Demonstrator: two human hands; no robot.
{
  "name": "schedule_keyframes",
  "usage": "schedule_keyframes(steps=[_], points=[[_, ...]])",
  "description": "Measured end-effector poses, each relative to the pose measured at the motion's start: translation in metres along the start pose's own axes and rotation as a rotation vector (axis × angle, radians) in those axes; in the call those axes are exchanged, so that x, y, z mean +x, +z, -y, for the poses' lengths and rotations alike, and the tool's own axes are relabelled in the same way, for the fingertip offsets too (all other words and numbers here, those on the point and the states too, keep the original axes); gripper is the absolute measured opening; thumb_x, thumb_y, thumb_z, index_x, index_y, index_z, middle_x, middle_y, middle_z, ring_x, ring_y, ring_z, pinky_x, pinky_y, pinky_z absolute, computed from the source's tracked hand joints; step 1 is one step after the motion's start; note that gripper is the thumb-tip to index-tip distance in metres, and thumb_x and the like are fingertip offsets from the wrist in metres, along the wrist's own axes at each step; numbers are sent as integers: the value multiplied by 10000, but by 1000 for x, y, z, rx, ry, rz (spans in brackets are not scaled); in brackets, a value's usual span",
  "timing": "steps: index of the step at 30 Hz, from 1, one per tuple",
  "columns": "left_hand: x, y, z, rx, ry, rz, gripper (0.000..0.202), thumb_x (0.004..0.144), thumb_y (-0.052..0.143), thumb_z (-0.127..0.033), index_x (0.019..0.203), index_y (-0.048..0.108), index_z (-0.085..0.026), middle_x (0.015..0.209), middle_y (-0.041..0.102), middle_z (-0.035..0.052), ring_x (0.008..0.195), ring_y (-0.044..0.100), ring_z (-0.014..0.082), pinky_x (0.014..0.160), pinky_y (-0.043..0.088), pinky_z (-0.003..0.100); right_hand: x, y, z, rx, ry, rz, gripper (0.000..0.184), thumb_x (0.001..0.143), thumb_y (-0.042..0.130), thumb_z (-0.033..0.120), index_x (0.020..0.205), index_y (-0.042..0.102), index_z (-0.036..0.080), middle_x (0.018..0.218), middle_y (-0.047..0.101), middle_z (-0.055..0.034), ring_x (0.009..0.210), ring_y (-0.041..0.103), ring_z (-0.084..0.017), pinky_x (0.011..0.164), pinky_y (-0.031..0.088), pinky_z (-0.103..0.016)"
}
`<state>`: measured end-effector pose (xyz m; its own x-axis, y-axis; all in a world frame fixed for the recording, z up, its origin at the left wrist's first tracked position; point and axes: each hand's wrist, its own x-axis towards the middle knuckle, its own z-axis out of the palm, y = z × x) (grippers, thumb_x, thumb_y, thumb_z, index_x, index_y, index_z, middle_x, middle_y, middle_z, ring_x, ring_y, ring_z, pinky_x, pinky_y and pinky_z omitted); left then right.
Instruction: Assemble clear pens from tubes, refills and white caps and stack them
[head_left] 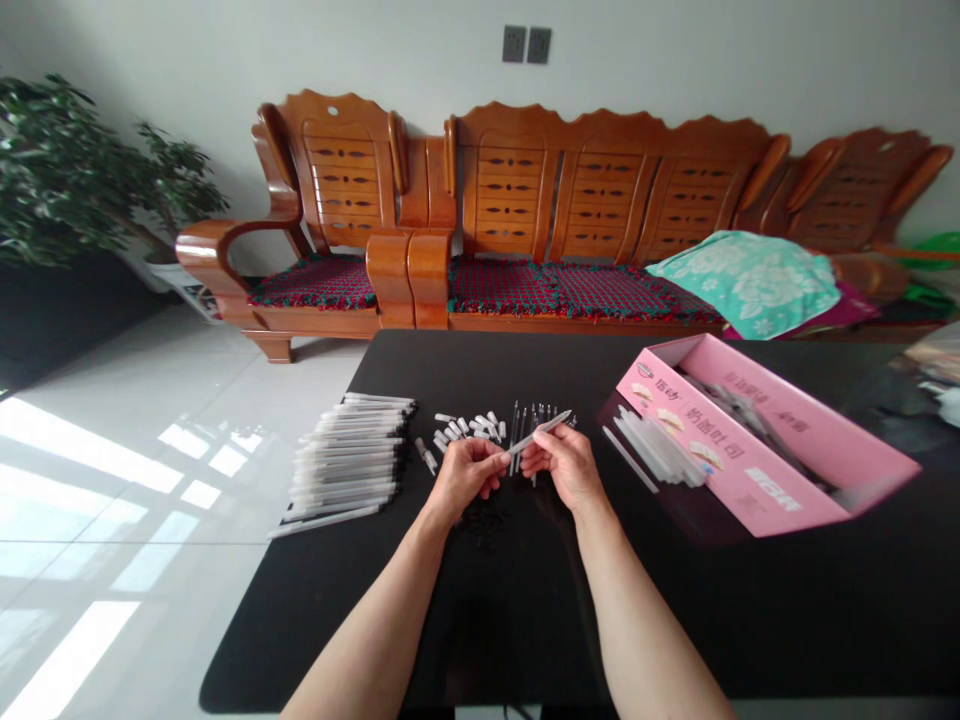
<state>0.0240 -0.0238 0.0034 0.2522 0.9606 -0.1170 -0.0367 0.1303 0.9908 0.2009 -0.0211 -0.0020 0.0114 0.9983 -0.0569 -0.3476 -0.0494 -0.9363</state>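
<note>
A slim translucent white pen [546, 426] is held between both hands above the middle of the black table. My left hand [466, 472] pinches its lower left end, and my right hand [568, 462] grips it near the pointed upper end. Just behind the hands lie several white pen caps [480, 428] and thin pen refills [516, 428], partly hidden by my fingers. Small black pieces [480, 525], probably plugs, are scattered beneath my left wrist. To the left is a row of capped white pens [349, 460]; to the right, several translucent pen barrels [652, 450] lie together.
An open pink cardboard box [735, 450] stands on the right of the black table [517, 610], with thin items inside. Plastic bags [941, 385] lie at the far right. Behind the table is a wooden bench [510, 190] with a teal cushion [750, 282].
</note>
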Motion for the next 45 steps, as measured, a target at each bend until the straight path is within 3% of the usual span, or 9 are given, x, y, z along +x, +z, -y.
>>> schedule_keyframes(steps=[4,7,11,16,19,23,25,33,45], points=[[1,-1,-2,-42,-22,-77,344,683,768,-436,651,634,-122,508,578,-9,356,445,57,321,306,162,-1,1,-1,-176,-106,-88,291,787,719,446,768,644,166,591,693,-32,442,643,-163,393,525,-240],[2,-3,-2,-46,-29,-142,336,681,760,-429,623,619,-130,483,567,-15,332,413,49,304,268,158,-1,0,-3,-412,-286,-217,221,794,714,385,884,698,184,604,677,-6,468,622,-147,417,503,-227],[1,0,-2,-3,-27,-123,338,688,756,-434,628,612,-133,480,566,-14,328,417,54,297,270,160,-1,0,-6,-738,-533,-132,300,834,636,248,1120,727,253,820,725,-35,672,659,-176,676,559,-295],[-4,7,-4,56,22,-33,353,720,743,-461,663,620,-136,471,539,-24,343,426,63,318,291,165,0,-1,-5,-980,-629,-144,304,846,558,184,1038,776,273,864,729,-67,769,681,-217,786,545,-336],[-3,-1,-5,56,107,-68,365,767,698,-499,731,665,-137,525,576,-7,398,474,81,371,335,178,0,-4,-4,-865,-614,-182,251,837,607,229,1013,782,272,853,731,-66,759,677,-217,762,556,-331],[4,-26,-6,261,266,-506,260,831,630,-421,868,726,-182,647,651,15,530,574,132,502,423,217,2,-7,-3,-436,-467,-364,283,787,705,347,1029,767,215,704,704,-33,544,611,-165,478,516,-268],[6,-37,-6,470,342,-625,197,845,617,-348,906,741,-208,760,687,33,642,615,157,618,460,241,4,-8,-2,-258,-382,-419,323,764,726,368,1021,757,176,624,669,-6,444,550,-120,381,445,-228],[7,-30,1,1075,284,-371,148,856,640,-294,949,738,-235,910,684,66,840,637,224,702,426,287,5,-6,3,42,-269,-386,210,705,761,293,824,729,123,566,649,-6,399,559,-107,326,419,-202],[-3,-14,-5,1231,203,-246,163,893,503,-141,960,639,-202,949,640,71,814,629,208,691,429,285,3,0,3,44,-235,-312,201,693,761,280,803,702,122,549,651,-3,382,565,-117,316,421,-205]])
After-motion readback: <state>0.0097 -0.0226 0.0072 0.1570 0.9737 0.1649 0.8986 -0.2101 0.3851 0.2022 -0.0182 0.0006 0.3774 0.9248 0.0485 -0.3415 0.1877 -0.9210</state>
